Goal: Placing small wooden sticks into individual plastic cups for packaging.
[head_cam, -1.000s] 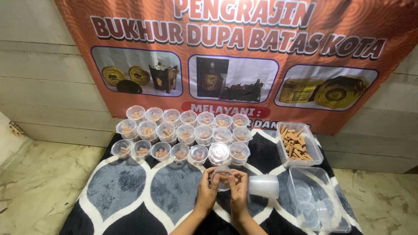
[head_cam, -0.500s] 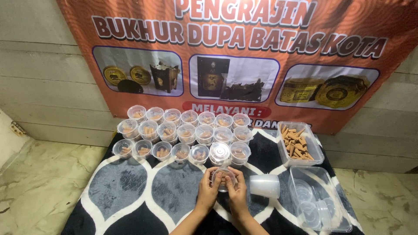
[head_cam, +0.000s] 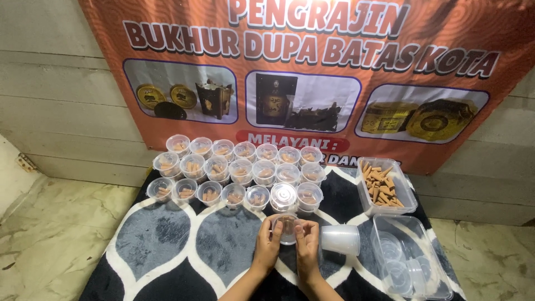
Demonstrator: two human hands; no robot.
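Since the earlier frame the hands had barely shifted, still pressed together around the cup [head_cam: 288, 228]. The banner [head_cam: 312, 72] filled the wall behind. The mat [head_cam: 167, 245] lay bare left of the hands, open to its edge. Rows of filled cups [head_cam: 239, 170] stood just beyond. The bin [head_cam: 415, 262] and tray [head_cam: 385, 187] crowded the right. The left hand [head_cam: 268, 245] and right hand [head_cam: 307, 245] clasped the cup's sides.

one head-worn view looks down and forward from above the person's forearms. it faces an orange printed banner [head_cam: 312, 72] on the wall, with the black patterned mat [head_cam: 184, 245] close below.
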